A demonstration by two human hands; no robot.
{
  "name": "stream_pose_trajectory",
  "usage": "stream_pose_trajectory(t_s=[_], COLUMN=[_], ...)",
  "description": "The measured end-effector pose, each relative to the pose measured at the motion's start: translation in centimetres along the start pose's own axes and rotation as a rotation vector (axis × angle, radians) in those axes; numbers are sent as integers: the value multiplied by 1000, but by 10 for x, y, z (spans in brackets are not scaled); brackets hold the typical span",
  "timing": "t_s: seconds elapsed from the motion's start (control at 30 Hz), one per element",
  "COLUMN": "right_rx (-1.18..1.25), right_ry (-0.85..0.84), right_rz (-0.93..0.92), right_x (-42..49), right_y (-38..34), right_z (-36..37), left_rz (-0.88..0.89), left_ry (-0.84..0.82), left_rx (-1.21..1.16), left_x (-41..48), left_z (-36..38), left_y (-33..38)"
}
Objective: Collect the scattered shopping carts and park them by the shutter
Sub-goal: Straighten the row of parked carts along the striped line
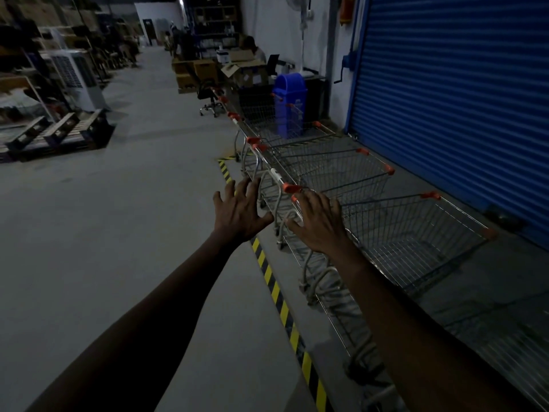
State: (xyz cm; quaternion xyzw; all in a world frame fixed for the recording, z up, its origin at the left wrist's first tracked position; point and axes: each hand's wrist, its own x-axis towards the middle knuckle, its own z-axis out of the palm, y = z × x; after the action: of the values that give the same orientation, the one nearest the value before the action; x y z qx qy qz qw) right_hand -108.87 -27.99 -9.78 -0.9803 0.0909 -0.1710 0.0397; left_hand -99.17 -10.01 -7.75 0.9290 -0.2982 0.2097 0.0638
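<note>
Carts (341, 173) are standing side by side along the foot of the shutter (460, 84). The row is running from the centre of the frame down to the lower right, with the baskets pointing at the blue slats that are filling the upper right. A striped tape (276, 289) is running along the floor left of the row, from the centre to the bottom edge, and the carts are sitting on the shutter side of it. The near cart (416, 233) is sitting at centre right, and the orange cap of its handle (294, 200) is showing just beyond your fingertips.

Your right hand (319, 223) is spreading flat over that handle end, fingers straight and closing on nothing. I cannot tell whether the palm is touching the bar. Your left hand (240, 209) is hovering at the centre, just left of the handles, fingers splayed wide and gripping nothing.

Judging from this, you are squaring up the parked row rather than fetching another cart. To do it well, be bringing both palms onto one bar, one toward each cap. Be pushing evenly, so the basket is heading straight at the shutter and not skewing into its neighbour. Be keeping the wheels inside the tape. Be keeping your fingers on top of the bar and out of the gaps between neighbouring handles, where they could be getting pinched.
</note>
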Motion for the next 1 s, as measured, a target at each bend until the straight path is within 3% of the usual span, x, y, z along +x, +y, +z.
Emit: stream_pose_trajectory(t_s=[0.4, 1.0], right_rx=[7, 73], right_ry=[-57, 1], right_rz=[-57, -41], right_x=[54, 327], right_y=[-27, -146], right_z=[25, 112], left_rz=[-55, -70], left_ry=[-28, -69], left_rx=[18, 64], left_x=[22, 212], left_z=[30, 96], left_y=[-58, -298])
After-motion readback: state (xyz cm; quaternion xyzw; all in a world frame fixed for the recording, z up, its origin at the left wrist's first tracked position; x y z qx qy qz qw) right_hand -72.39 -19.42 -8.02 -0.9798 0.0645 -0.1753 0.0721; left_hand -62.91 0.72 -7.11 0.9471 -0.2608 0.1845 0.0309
